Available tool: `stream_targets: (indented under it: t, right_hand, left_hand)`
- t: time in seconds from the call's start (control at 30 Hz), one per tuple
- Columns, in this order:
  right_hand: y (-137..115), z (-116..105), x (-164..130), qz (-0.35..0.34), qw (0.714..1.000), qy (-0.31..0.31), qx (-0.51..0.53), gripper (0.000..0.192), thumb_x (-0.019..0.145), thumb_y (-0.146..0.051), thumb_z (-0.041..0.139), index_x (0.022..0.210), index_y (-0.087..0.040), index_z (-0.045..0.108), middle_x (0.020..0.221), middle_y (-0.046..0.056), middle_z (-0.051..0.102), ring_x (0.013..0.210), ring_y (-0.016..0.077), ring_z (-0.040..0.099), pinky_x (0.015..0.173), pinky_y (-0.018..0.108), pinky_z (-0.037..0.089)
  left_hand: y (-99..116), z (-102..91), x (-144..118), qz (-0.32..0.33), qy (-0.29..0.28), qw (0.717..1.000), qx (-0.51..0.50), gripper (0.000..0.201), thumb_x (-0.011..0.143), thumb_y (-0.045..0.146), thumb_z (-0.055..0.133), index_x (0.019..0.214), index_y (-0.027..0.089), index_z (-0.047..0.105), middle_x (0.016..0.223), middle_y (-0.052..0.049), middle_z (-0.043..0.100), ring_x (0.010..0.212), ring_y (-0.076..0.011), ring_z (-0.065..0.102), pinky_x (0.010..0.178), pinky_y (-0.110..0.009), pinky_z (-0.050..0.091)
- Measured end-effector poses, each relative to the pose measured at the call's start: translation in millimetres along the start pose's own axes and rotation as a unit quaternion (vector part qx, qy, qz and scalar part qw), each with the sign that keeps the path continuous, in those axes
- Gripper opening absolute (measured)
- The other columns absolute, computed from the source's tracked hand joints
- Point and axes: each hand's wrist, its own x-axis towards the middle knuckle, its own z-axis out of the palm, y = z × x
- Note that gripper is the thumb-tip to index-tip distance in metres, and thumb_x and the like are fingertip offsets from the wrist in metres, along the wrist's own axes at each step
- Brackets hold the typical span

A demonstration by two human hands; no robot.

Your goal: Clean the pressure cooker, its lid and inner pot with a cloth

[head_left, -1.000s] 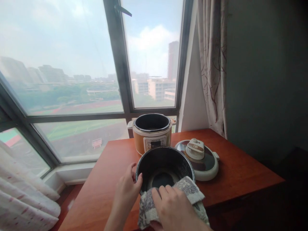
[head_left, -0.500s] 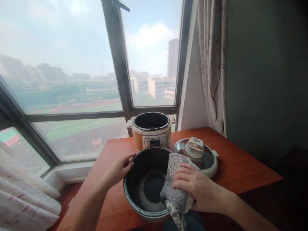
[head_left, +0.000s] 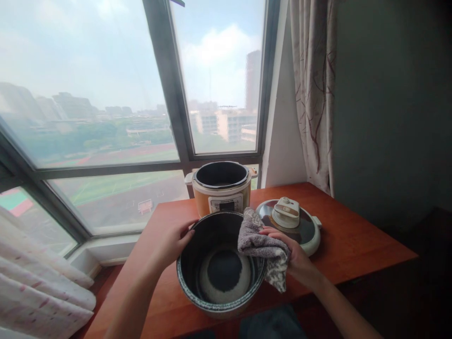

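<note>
Pot rests on the table, just in front of the cooker, whose cavity holds nothing visible. Cloth, pressed lower inside half a second ago, now drapes the pot's right rim, gripped by the right hand. Left hand clasps the left rim. Lid lies right of the pot.

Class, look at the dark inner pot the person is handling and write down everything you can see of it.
The inner pot is round and deep, dark inside, with a paler ring around a dark centre at its bottom. It tilts toward the camera at the near edge of the wooden table, in front of the cooker base. The left hand grips its far-left rim; the right hand presses a grey patterned cloth over its right rim.
</note>
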Motion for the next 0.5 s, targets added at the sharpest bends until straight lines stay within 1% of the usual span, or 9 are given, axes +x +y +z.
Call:
stream_targets:
  t: [0.07,0.1,0.17,0.2,0.3,0.4,0.47,0.5]
  right_hand:
    - [3.2,6.9,-9.1,0.055,0.995,0.044,0.066,0.046,0.077,-0.042,0.081,0.118,-0.023,0.069,0.134,0.013,0.066,0.132,0.031,0.056,0.116,0.052,0.038]
    - [5.0,11.1,-14.0,0.077,0.99,0.066,0.103,0.052,0.076,-0.045,0.08,0.122,-0.023,0.068,0.135,0.013,0.065,0.13,0.0321,0.057,0.114,0.053,0.04]
    - [10.3,19.8,-24.1,0.106,0.975,0.115,0.161,0.062,0.073,-0.05,0.082,0.127,-0.024,0.066,0.131,0.013,0.067,0.124,0.0334,0.062,0.108,0.053,0.046]
    - [14.5,23.9,-29.3,0.114,0.968,0.138,0.176,0.063,0.071,-0.051,0.082,0.126,-0.023,0.067,0.127,0.013,0.07,0.121,0.0336,0.064,0.106,0.053,0.048]
    - [33.7,33.3,-44.3,0.131,0.955,0.208,0.164,0.055,0.072,-0.051,0.081,0.117,-0.022,0.071,0.113,0.013,0.075,0.116,0.0332,0.067,0.105,0.052,0.049]
    - [51.9,38.9,-56.9,0.144,0.952,0.24,0.127,0.05,0.075,-0.054,0.077,0.113,-0.022,0.072,0.108,0.012,0.076,0.111,0.0337,0.069,0.103,0.052,0.051]
    - [48.3,42.3,-64.6,0.152,0.955,0.236,0.099,0.045,0.079,-0.056,0.072,0.112,-0.025,0.072,0.108,0.011,0.077,0.108,0.0341,0.071,0.099,0.051,0.055]
    - [38.5,44.6,-68.7,0.158,0.957,0.229,0.077,0.041,0.081,-0.055,0.07,0.111,-0.027,0.073,0.109,0.009,0.077,0.107,0.0342,0.071,0.097,0.05,0.056]
  left_hand:
    - [5.3,0.6,-2.8,-0.027,0.029,0.999,0.014,0.05,0.082,0.053,0.058,0.114,0.017,0.076,0.097,-0.008,0.079,0.09,-0.0294,0.071,0.08,-0.035,0.053]
    - [7.0,0.8,-3.9,-0.04,0.039,0.998,0.023,0.053,0.082,0.053,0.058,0.115,0.016,0.075,0.093,-0.008,0.079,0.086,-0.0287,0.071,0.076,-0.034,0.052]
    - [8.7,1.0,-5.3,-0.061,0.048,0.996,0.042,0.057,0.081,0.055,0.056,0.117,0.015,0.074,0.087,-0.008,0.079,0.081,-0.0277,0.07,0.073,-0.034,0.05]
    - [8.9,1.1,-5.7,-0.065,0.05,0.995,0.05,0.058,0.081,0.055,0.055,0.118,0.014,0.074,0.086,-0.008,0.079,0.081,-0.0273,0.069,0.072,-0.033,0.049]
    - [9.2,1.7,-6.7,-0.07,0.06,0.993,0.073,0.063,0.08,0.059,0.053,0.119,0.013,0.073,0.078,-0.006,0.076,0.074,-0.0256,0.067,0.067,-0.032,0.045]
    - [10.7,2.1,-8.2,-0.075,0.075,0.991,0.076,0.064,0.079,0.062,0.053,0.116,0.014,0.074,0.069,-0.004,0.071,0.066,-0.0227,0.062,0.061,-0.03,0.041]
    - [11.5,1.9,-9.1,-0.072,0.079,0.991,0.077,0.064,0.079,0.063,0.054,0.114,0.015,0.075,0.066,-0.003,0.068,0.064,-0.0215,0.06,0.059,-0.029,0.039]
    - [11.2,1.8,-9.4,-0.068,0.078,0.991,0.086,0.063,0.079,0.064,0.053,0.114,0.015,0.075,0.065,-0.002,0.067,0.063,-0.0211,0.06,0.058,-0.028,0.038]
